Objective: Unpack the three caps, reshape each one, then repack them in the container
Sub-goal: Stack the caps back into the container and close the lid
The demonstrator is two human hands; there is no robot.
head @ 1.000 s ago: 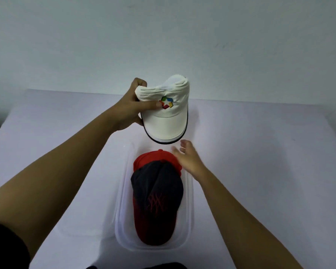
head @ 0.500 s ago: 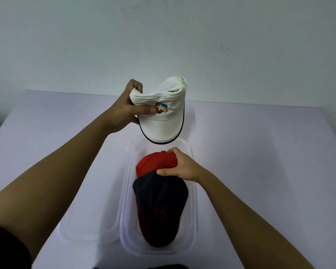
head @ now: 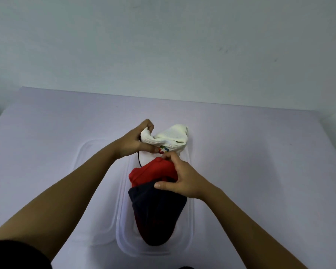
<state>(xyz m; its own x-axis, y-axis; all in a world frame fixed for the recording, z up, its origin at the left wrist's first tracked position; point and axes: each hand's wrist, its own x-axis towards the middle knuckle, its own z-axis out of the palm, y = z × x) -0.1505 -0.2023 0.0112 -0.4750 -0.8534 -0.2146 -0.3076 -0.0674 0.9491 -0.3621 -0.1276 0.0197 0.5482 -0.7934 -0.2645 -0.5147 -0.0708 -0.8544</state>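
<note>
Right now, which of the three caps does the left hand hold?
The white cap, gripped by the left hand. The red cap and dark cap lie in the container under the right hand.

Both forearms reach forward, left grip [head: 133, 141] and right grip [head: 184, 179] clenched, close together.

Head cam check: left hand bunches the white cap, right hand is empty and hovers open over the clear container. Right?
Not quite. The head view shows the right hand is not empty: its fingers curl over the red cap, with the thumb on the dark cap beneath, both in the clear container. The left hand does bunch the white cap.
</note>
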